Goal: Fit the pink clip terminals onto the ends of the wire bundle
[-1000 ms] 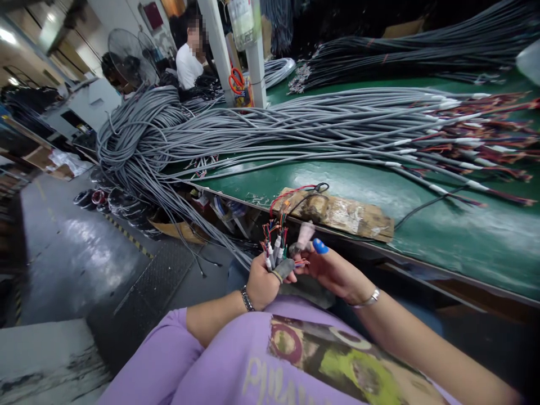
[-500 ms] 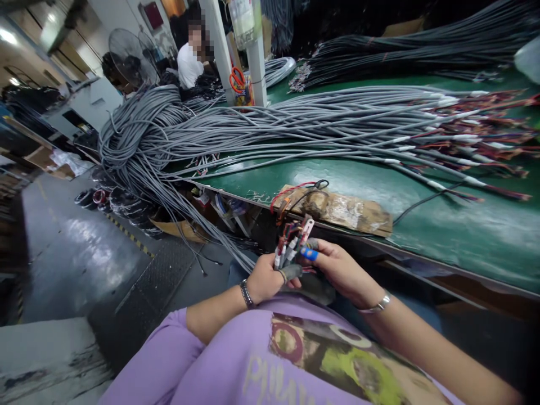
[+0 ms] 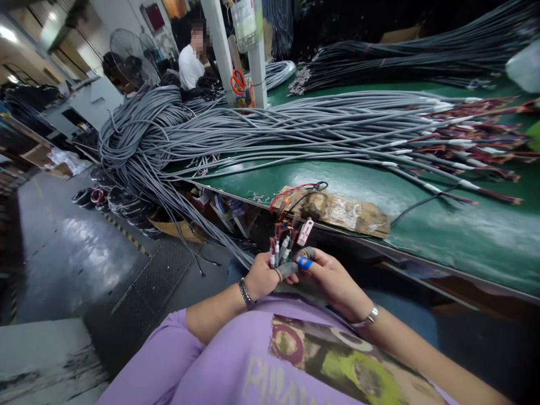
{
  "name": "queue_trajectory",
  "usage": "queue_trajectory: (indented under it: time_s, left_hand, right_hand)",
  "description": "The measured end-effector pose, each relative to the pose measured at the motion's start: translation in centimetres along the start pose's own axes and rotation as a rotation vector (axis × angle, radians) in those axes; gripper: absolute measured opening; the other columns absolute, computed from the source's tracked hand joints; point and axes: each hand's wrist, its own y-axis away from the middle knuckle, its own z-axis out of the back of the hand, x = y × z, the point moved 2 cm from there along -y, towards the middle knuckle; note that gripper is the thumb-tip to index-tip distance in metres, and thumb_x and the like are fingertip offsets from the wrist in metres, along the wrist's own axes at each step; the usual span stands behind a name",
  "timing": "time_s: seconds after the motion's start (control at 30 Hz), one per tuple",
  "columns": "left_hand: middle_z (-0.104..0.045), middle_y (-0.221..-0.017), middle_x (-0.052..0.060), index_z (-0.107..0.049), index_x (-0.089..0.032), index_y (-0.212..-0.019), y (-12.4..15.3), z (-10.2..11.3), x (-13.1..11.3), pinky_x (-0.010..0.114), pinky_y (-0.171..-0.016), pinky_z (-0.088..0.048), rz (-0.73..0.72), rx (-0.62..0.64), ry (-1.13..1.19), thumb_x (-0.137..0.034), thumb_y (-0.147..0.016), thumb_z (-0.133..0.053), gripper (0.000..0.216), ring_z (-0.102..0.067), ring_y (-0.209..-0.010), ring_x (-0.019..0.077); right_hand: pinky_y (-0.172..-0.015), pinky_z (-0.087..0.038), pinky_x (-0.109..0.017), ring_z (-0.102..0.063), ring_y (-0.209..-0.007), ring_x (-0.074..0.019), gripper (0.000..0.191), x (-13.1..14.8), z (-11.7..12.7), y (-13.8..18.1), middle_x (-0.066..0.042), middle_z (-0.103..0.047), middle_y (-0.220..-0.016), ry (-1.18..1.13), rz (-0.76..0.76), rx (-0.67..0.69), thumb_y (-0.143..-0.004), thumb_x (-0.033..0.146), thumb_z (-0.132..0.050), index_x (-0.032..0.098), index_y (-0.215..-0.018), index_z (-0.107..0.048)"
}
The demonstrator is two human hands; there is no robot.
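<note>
My left hand (image 3: 264, 275) is wrapped round a small bundle of grey cables (image 3: 280, 256). The cable ends point up, with white sleeves and bare coloured wires (image 3: 285, 228) fanning out above the fist. A grey finger cover sits on the left thumb, which lies across the bundle. Close against the bundle's right side, my right hand (image 3: 331, 275) is closed in a pinch, blue tape round its thumb and a grey cover on a finger. What the pinch holds is too small to make out. A whitish tag-like piece (image 3: 305, 232) stands just above the right fingertips.
Many grey cables (image 3: 270, 129) lie along the green bench (image 3: 422, 230), stripped ends to the right. A taped cardboard piece (image 3: 346, 211) with red and black leads sits at the bench edge. Black cables (image 3: 400, 62) lie behind. A person (image 3: 192, 64) sits beyond the white post (image 3: 256, 73).
My right hand has moved slightly left and down. The cable ends in my left hand stand more upright, and the whitish piece now shows apart from the wires.
</note>
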Motion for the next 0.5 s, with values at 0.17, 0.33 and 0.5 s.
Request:
queue_trajectory:
  time_s: [0.17, 0.33, 0.5]
  left_hand:
    - [-0.063, -0.053, 0.004, -0.066, -0.012, -0.065, 0.2, 0.0, 0.0, 0.025, -0.053, -0.048, -0.013, 0.006, -0.014, -0.055, -0.064, -0.075, 0.044, -0.056, -0.048, 0.0122]
    - [-0.065, -0.055, 0.007, -0.065, -0.011, -0.060, -0.1, 0.6, 0.9, 0.025, -0.053, -0.048, -0.091, -0.156, 0.123, -0.054, -0.073, -0.069, 0.045, -0.058, -0.049, 0.0126]
    - [-0.065, -0.054, 0.008, -0.066, -0.010, -0.061, -0.1, 0.7, 1.3, 0.025, -0.052, -0.048, -0.090, -0.208, 0.190, -0.053, -0.073, -0.070, 0.045, -0.059, -0.050, 0.0144]
  right_hand:
    - [-0.056, -0.039, -0.028, -0.053, -0.053, -0.0145, 0.030, 0.5, -0.2, -0.4, 0.000, -0.061, -0.055, 0.072, -0.019, 0.051, -0.077, 0.046, -0.070, 0.019, -0.074, -0.057]
    - [-0.052, -0.035, -0.025, -0.044, -0.054, -0.0106, 0.038, 1.0, 0.5, -0.7, 0.001, -0.057, -0.060, 0.141, 0.001, -0.118, -0.066, 0.051, -0.077, 0.018, -0.068, -0.060]
    - [-0.053, -0.035, -0.026, -0.040, -0.054, -0.0105, 0.038, 0.5, 0.9, -0.5, 0.002, -0.051, -0.057, 0.120, -0.026, -0.085, -0.065, 0.052, -0.078, 0.018, -0.067, -0.062]
